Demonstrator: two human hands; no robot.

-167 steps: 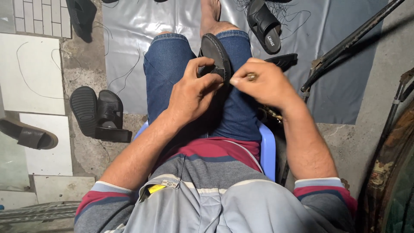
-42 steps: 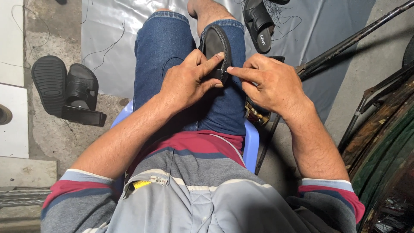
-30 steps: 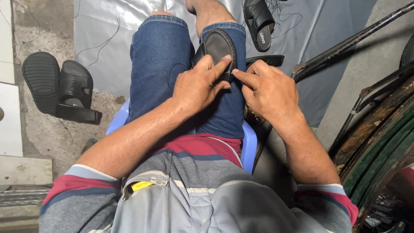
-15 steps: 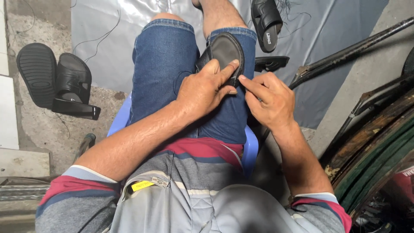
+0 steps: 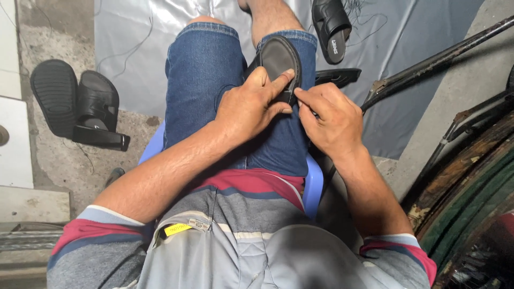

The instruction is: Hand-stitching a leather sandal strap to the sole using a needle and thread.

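A black sandal (image 5: 278, 58) rests sole-up on my right thigh, over blue denim shorts. My left hand (image 5: 251, 104) grips it from the left, thumb and forefinger pressed along its edge. My right hand (image 5: 329, 118) is pinched at the sandal's right edge, fingertips touching it; whatever small thing it may hold is hidden. I am sitting on a blue plastic chair (image 5: 314, 184).
A pair of black sandals (image 5: 77, 104) lies on the concrete floor at the left. Another black sandal (image 5: 332, 27) lies on the grey plastic sheet (image 5: 134, 32) ahead, with thin thread near it. Dark metal bars (image 5: 433, 61) and rusty frames stand at the right.
My view has drifted slightly and both hands have stayed on the sandal. The right hand has shifted a little closer to the sandal's edge, fingertips pinching there.
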